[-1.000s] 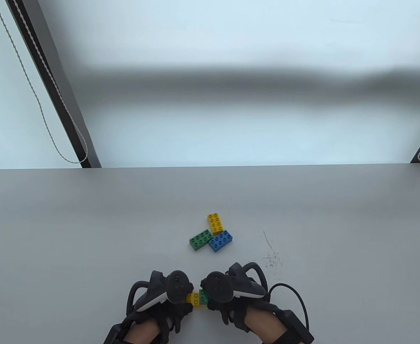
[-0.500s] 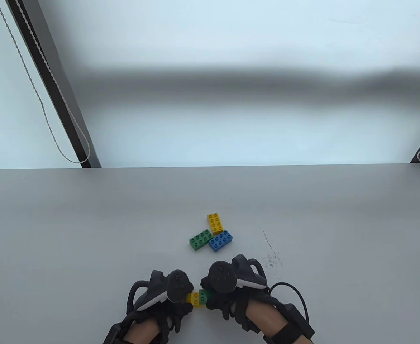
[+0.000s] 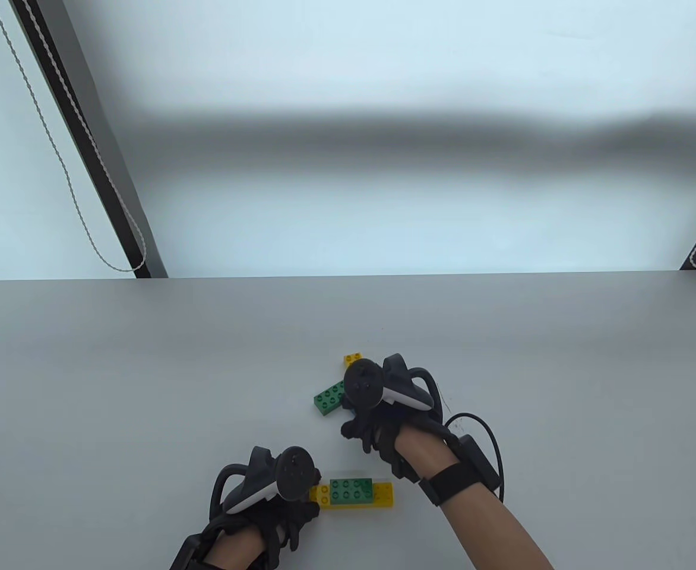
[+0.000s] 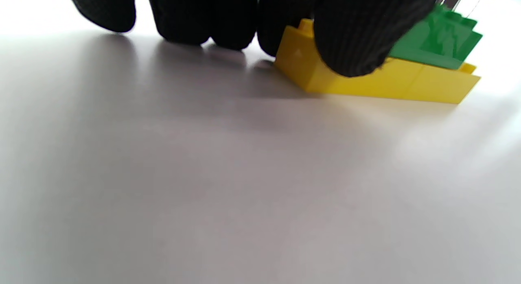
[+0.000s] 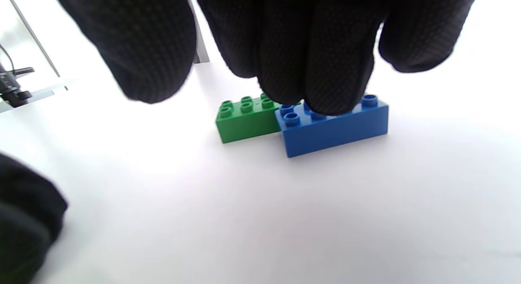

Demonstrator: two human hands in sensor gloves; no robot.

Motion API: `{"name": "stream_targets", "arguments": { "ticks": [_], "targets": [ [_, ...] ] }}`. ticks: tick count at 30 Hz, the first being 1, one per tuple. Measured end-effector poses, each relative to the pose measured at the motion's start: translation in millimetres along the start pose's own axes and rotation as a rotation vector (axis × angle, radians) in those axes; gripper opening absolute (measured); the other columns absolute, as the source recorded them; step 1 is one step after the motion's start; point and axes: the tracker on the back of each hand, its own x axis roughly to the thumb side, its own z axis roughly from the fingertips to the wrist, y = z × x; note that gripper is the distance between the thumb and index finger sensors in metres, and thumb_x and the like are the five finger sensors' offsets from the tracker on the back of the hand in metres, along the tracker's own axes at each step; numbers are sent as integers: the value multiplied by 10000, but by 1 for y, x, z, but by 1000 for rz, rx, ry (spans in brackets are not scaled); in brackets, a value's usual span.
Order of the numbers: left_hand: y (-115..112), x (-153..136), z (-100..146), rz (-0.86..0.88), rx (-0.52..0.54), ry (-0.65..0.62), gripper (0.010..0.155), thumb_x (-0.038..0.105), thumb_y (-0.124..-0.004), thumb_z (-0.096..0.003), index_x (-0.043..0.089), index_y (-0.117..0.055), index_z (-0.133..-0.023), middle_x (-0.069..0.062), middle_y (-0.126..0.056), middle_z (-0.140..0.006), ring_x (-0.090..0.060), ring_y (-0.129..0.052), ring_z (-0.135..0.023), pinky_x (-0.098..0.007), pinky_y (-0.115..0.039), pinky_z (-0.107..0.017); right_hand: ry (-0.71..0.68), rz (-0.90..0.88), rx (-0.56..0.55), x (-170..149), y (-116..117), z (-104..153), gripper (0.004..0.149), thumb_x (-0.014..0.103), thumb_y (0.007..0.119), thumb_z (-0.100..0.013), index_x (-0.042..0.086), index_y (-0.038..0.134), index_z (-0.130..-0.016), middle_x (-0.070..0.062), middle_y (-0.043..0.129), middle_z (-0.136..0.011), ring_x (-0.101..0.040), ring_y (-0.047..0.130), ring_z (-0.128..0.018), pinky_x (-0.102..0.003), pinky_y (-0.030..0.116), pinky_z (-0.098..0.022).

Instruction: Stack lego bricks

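Note:
A green brick (image 3: 351, 491) sits on top of a long yellow base (image 3: 383, 496) near the table's front edge. My left hand (image 3: 309, 502) grips the base's left end, with the thumb (image 4: 354, 40) on its front face (image 4: 366, 80). My right hand (image 3: 357, 409) is open, hovering over a loose blue brick (image 5: 333, 129), fingertips (image 5: 321, 88) just at its studs. A loose green brick (image 3: 329, 399) lies to the left of the blue one and touches it; it also shows in the right wrist view (image 5: 244, 121). A loose yellow brick (image 3: 352, 358) peeks out behind the hand.
The grey table (image 3: 116, 386) stretches wide to the left and right of the bricks. Scratch marks (image 3: 450, 428) lie right of the right hand. The right glove's cable (image 3: 493, 439) loops beside the wrist. A window frame with a cord (image 3: 92, 160) stands beyond the table's far edge.
My right hand let go of the stack and moved away from me to the loose bricks, where it now covers the blue one. The stack now shows fully. My left hand stayed in place.

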Motion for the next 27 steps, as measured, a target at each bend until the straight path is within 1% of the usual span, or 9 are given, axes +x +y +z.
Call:
{"name": "stream_targets", "arguments": {
  "ticks": [4,8,15,23,27],
  "targets": [
    [0,0,-1,-4,-7,-4,630,498,-819,-391,298,-643,-961,-41,-604,-1069,-317,-614,-955,-610,-581,-696,94,-4,-54,-9,-7,-22,668,452,929,-292,140,775,-862,-115,926,-796,-365,997,-634,-578,799,-521],
    [1,0,-2,-6,-13,-6,629,497,-821,-391,298,-645,-960,-40,-604,-1070,-317,-615,-953,-611,-581,-695,181,-9,-110,-14,-10,-41,682,456,933,-288,141,765,-869,-114,918,-806,-363,995,-639,-575,799,-525],
    [2,0,-3,-8,-22,-8,631,498,-821,-390,298,-644,-962,-40,-598,-1072,-317,-613,-953,-611,-578,-696,311,47,-188,-18,-1,-66,716,459,939,-282,138,734,-889,-119,898,-830,-361,987,-650,-577,784,-538],
    [2,0,-3,-9,-29,-9,631,498,-822,-391,296,-644,-962,-41,-596,-1074,-318,-611,-953,-611,-577,-697,403,134,-176,-16,15,-84,726,459,940,-281,136,725,-895,-120,901,-830,-357,996,-637,-574,785,-539],
    [3,0,-4,-12,-33,-9,631,498,-822,-391,297,-644,-962,-41,-595,-1074,-319,-611,-953,-613,-577,-696,433,120,-158,-16,19,-89,732,465,939,-281,132,721,-896,-120,912,-818,-351,1006,-617,-571,793,-531]
  ]
}}
